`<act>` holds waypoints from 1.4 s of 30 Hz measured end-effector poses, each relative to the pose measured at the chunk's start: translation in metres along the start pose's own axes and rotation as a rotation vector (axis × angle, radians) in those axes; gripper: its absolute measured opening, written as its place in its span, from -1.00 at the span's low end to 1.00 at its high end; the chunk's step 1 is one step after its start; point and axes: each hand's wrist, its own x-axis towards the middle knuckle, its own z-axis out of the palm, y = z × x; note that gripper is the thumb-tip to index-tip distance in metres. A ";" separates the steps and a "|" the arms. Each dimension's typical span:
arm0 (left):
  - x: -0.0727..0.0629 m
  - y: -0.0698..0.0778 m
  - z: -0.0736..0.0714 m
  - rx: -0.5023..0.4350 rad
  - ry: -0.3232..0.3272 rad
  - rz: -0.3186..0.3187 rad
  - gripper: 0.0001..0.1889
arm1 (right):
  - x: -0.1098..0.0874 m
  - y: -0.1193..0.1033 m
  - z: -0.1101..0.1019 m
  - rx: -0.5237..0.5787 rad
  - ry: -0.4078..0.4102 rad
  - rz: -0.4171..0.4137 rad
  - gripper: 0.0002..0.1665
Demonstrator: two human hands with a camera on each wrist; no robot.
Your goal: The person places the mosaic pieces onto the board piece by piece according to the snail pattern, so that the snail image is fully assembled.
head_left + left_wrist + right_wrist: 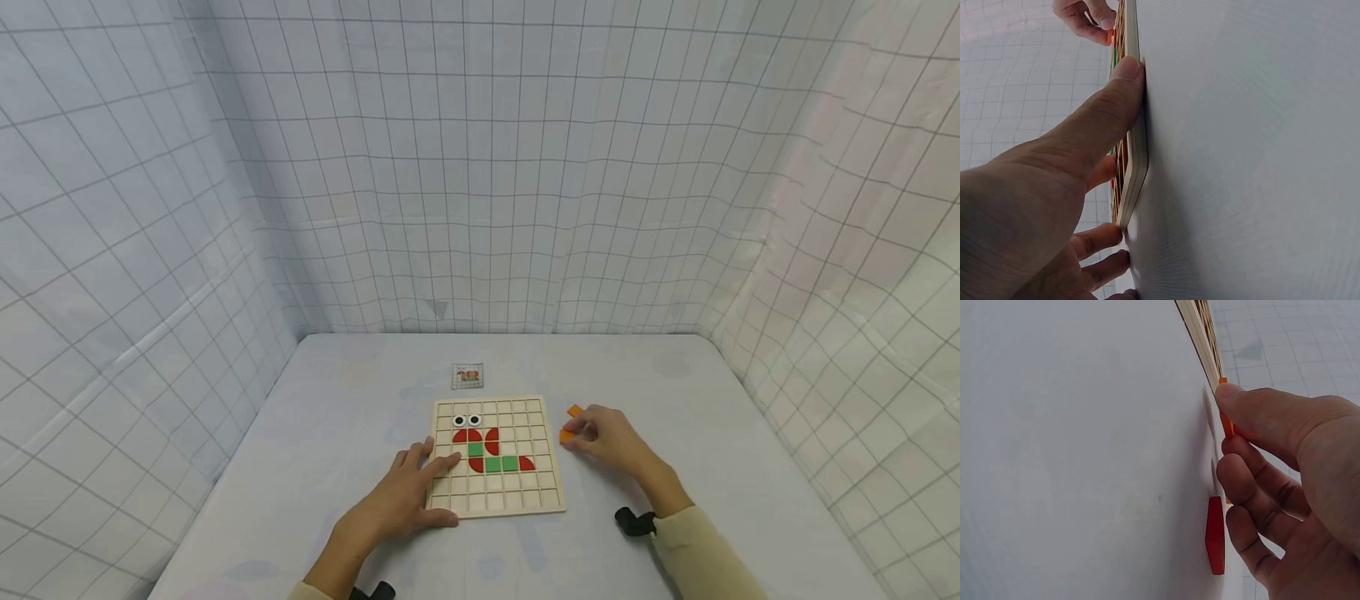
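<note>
On the table lies a wooden grid board [551, 497]. Red rounded pieces [492, 442], green squares [492, 464] and two eye discs [475, 420] sit in its cells. My left hand [405, 492] rests at the board's near left corner, thumb along the front edge, index finger over the cells, other fingers by the left side. Just off the right edge, my right hand [611, 437] pinches an orange tile [1227, 415] between thumb and index finger. A second orange tile [575, 411] lies just beyond that hand. Below its fingers in the right wrist view is a red piece [1215, 536].
A small picture card [467, 377] lies behind the board, showing a coloured figure on a grid. White grid-patterned curtains [487, 208] stand behind and along both sides of the white table [360, 400]. Black devices [633, 522] are worn at both wrists.
</note>
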 end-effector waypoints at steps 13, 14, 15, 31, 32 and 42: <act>0.000 -0.002 0.001 -0.023 -0.002 -0.006 0.04 | 0.013 -0.018 0.014 0.047 -0.047 -0.107 -0.79; 0.000 -0.002 0.002 -0.025 -0.003 -0.008 0.04 | 0.015 -0.020 0.015 0.052 -0.053 -0.108 -0.79; -0.001 -0.003 0.002 -0.027 -0.003 -0.011 0.04 | 0.016 -0.023 0.017 0.058 -0.060 -0.108 -0.79; 0.004 -0.001 0.005 -0.017 -0.008 -0.050 0.04 | 0.041 -0.056 0.038 0.063 -0.121 -0.179 -0.88; 0.004 -0.001 0.005 -0.014 -0.011 -0.054 0.04 | 0.043 -0.057 0.039 0.061 -0.124 -0.171 -0.89; 0.005 0.000 0.003 -0.003 -0.017 -0.054 0.04 | 0.050 -0.066 0.047 0.061 -0.138 -0.084 -0.94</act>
